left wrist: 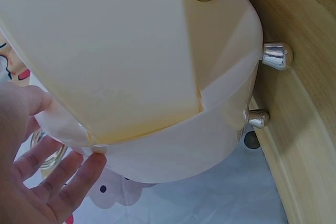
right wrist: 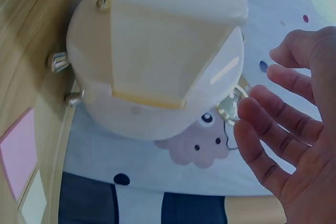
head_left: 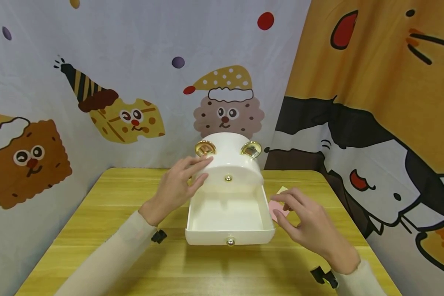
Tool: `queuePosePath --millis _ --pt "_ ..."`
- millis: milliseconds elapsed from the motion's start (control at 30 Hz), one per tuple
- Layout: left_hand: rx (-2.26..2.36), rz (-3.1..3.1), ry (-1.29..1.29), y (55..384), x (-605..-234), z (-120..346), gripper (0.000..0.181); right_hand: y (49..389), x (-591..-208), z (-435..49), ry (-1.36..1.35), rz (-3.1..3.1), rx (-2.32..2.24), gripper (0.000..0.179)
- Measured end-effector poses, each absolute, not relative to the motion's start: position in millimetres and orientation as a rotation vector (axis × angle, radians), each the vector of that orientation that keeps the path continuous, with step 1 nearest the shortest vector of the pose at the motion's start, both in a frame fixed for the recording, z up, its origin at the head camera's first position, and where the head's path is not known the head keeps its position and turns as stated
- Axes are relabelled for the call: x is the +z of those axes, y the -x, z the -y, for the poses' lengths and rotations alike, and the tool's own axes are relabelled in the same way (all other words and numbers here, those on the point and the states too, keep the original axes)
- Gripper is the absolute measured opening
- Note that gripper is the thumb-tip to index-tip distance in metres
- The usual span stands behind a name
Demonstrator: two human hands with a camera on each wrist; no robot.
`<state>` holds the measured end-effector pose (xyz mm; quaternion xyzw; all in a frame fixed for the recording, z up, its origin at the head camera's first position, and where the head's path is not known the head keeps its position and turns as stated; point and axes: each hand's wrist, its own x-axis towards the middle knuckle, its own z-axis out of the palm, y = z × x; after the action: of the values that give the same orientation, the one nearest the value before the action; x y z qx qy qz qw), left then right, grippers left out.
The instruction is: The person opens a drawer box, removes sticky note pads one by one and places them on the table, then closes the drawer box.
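Observation:
A white storage box with round gold ears stands on the wooden table. Its drawer is pulled out toward me, with a gold knob on its front. My left hand touches the box's left side, just below the left ear. In the left wrist view, the spread fingertips rest at the box's edge. To the right of the drawer, my right hand hovers with loosely bent fingers, holding nothing. The right wrist view shows those fingers apart from the box.
A pink sticky-note pad and a pale yellow one lie on the table right of the box, partly behind my right hand in the head view. Short metallic feet support the box. A cartoon-printed curtain hangs behind the table.

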<state>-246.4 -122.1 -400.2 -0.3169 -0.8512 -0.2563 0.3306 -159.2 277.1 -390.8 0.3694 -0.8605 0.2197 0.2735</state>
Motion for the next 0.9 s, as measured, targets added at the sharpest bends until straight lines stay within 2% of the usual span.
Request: queuePosePath --millis 333,567,900 --pt "-0.675 2.231 0.822 247.3 -400.7 123.0 0.053 151.0 -387.4 -254.8 -1.132 2.189 0.619 0.037" --pt "-0.679 2.235 0.827 247.0 -401.6 122.7 0.054 144.0 -388.5 -249.0 -1.159 2.258 0.665 0.027" --pt "-0.668 2.240 0.822 247.1 -402.1 123.0 0.055 140.2 -385.2 -233.7 -1.274 2.135 0.686 0.031"
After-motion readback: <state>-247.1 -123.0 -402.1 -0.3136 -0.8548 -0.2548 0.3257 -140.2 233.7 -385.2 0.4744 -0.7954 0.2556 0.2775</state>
